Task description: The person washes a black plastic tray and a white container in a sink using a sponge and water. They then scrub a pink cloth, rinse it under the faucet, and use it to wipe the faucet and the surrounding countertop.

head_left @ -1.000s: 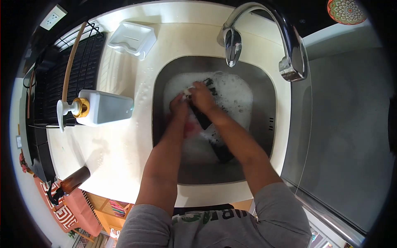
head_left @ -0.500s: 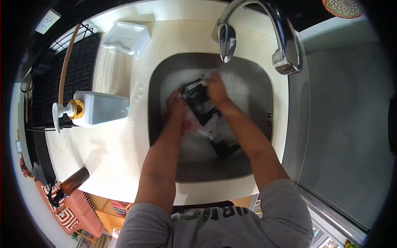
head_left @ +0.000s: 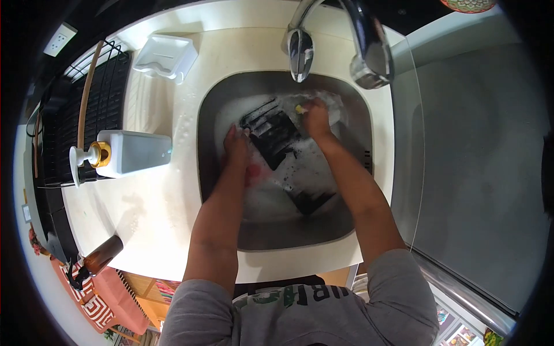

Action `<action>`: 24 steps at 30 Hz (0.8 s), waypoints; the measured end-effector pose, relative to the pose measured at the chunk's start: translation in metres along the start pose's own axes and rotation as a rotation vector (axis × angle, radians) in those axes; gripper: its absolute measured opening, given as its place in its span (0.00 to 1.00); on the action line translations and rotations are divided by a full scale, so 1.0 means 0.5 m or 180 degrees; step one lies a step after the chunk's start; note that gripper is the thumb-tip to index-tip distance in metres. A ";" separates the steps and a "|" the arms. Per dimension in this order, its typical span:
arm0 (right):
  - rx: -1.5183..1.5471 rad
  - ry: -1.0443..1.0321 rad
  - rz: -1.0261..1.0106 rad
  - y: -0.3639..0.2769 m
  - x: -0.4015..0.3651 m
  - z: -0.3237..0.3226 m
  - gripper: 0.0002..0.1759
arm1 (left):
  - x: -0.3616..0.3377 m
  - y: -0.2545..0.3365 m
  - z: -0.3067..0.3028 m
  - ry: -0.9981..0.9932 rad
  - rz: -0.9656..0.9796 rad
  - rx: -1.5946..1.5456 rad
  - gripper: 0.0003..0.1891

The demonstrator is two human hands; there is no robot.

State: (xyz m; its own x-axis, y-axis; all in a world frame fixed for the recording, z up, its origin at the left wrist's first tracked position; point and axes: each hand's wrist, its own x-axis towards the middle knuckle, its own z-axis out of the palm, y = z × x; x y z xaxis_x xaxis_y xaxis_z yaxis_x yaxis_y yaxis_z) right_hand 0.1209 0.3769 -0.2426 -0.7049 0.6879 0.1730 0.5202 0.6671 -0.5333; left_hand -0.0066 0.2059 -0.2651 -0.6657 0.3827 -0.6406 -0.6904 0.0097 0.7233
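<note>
A black slatted tray lies tilted in sudsy water inside the grey sink. My left hand is closed on the tray's left edge, fingers partly hidden by foam. To the tray's right, my right hand is closed around a small sponge, whose yellow part shows at the fingertips, just apart from the tray. Lower in the basin a second black piece pokes out of the foam. Something red shows blurred under the suds by my left wrist.
A chrome faucet arches over the sink's back right, beside its lever. On the left counter stand a soap dispenser, a white plastic tray, a black dish rack and a brown spray bottle.
My right hand has moved off the tray's surface to its right, bringing the yellow sponge into sight. My left hand stays at the tray's left edge. The whole view has shifted slightly.
</note>
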 end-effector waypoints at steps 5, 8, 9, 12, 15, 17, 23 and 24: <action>0.1136 -0.0217 0.0153 -0.107 -0.066 0.020 0.09 | -0.067 0.019 0.043 0.0201 -0.0425 0.0290 0.22; 0.1506 0.0076 0.0078 -0.139 -0.096 0.073 0.10 | -0.014 -0.055 0.024 0.0257 0.0260 0.1242 0.20; 0.1568 0.0010 0.0387 -0.151 -0.101 0.071 0.11 | -0.027 -0.039 0.030 0.0298 0.0233 0.1260 0.19; 0.1381 -0.0090 0.0123 -0.156 -0.109 0.078 0.11 | -0.020 -0.047 0.027 0.0301 0.0122 0.0665 0.19; 0.0752 -0.0253 -0.0849 -0.136 -0.094 0.078 0.11 | -0.040 -0.020 0.027 0.0396 -0.0089 0.0335 0.18; 0.0354 -0.0364 -0.1230 -0.107 -0.066 0.067 0.12 | -0.082 0.028 0.041 0.0500 -0.0227 0.0624 0.17; 0.0616 0.0315 -0.0246 -0.141 0.009 0.061 0.11 | -0.032 0.008 0.025 0.0206 -0.0051 0.0722 0.17; 0.0627 0.0300 -0.0255 -0.156 0.001 0.088 0.11 | -0.005 -0.013 0.016 0.0158 -0.0177 0.0386 0.17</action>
State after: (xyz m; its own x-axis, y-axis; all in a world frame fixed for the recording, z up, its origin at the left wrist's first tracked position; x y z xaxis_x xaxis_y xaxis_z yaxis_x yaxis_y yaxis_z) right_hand 0.0589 0.3124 -0.2372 -0.6871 0.6649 0.2930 0.3537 0.6583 -0.6645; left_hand 0.0019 0.2120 -0.2660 -0.6427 0.3325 -0.6903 -0.6893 0.1424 0.7103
